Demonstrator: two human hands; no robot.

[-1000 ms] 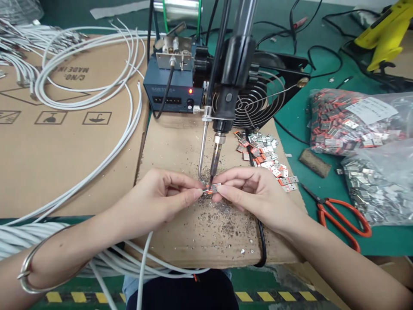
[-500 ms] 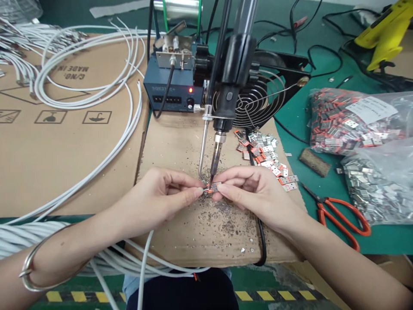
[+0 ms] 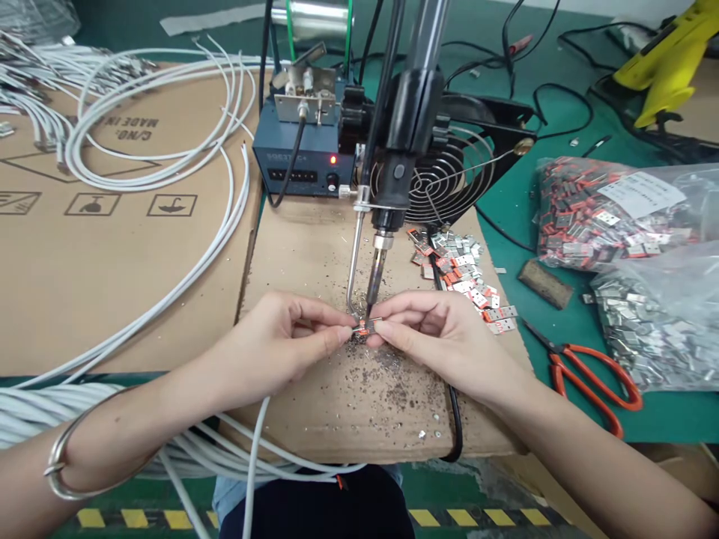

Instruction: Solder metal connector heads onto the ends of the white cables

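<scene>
My left hand (image 3: 300, 333) pinches the end of a white cable (image 3: 255, 449), which hangs down below it. My right hand (image 3: 427, 326) is closed on a small metal connector with an orange part (image 3: 369, 326), held against the cable end. The dark tip of a soldering iron (image 3: 377, 273) comes down onto or just over the joint between my fingertips. A thin metal feed tube (image 3: 355, 262) ends beside the tip.
Loose connectors (image 3: 466, 273) lie right of the iron. Farther right are orange-handled cutters (image 3: 604, 374), a brown block (image 3: 544, 283) and bagged connectors (image 3: 578, 217). Behind stand a blue control box (image 3: 297, 161) and a fan (image 3: 432, 180). Coiled white cables (image 3: 151, 176) lie left.
The view has shifted slightly. My right hand and the connector have moved a touch left, towards my left hand. Both hands keep their hold.
</scene>
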